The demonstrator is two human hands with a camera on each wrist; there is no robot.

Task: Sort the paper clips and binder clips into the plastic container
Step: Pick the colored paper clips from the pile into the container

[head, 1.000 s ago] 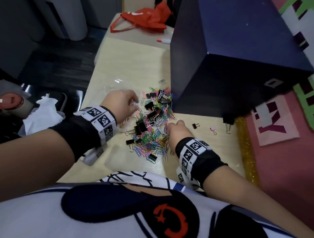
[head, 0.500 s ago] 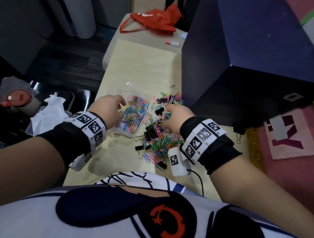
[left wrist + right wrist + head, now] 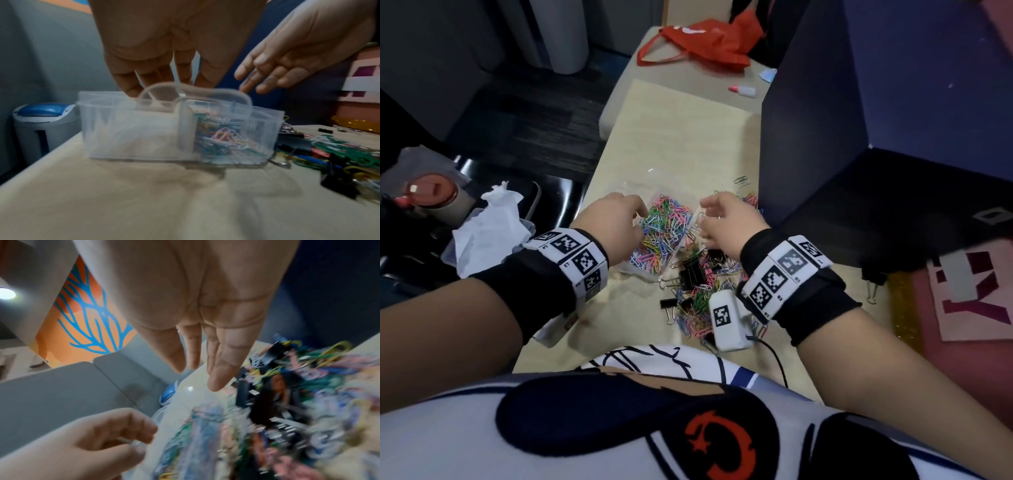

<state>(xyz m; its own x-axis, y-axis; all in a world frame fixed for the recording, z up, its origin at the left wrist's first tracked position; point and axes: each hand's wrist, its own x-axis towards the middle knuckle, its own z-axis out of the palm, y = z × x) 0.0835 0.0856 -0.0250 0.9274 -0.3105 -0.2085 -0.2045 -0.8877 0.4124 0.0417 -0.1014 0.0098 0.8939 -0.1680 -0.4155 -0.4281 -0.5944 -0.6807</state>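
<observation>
A clear plastic container point(image 3: 643, 186) stands on the pale table, its right compartment full of coloured paper clips point(image 3: 664, 229); the left compartment point(image 3: 133, 133) looks empty. My left hand point(image 3: 633, 212) pinches the container's top rim by the handle point(image 3: 156, 81), fingers curled point(image 3: 139, 434). My right hand point(image 3: 709, 209) hovers over the container's right end with straight fingers and holds nothing point(image 3: 257, 81) point(image 3: 201, 374). A mixed pile of paper clips point(image 3: 702, 291) and black binder clips point(image 3: 690, 272) lies just to the container's right and nearer me.
A large dark blue box point(image 3: 876, 137) stands close on the right of the pile. A red bag point(image 3: 705, 44) and a small bottle point(image 3: 743, 89) lie at the far end. Crumpled tissue point(image 3: 489, 226) sits left of the table edge. A stray binder clip point(image 3: 871, 294) lies right.
My right hand has left the pile's right side, moved up to the container and opened above it. My left hand has stayed at the container, which now shows its clips.
</observation>
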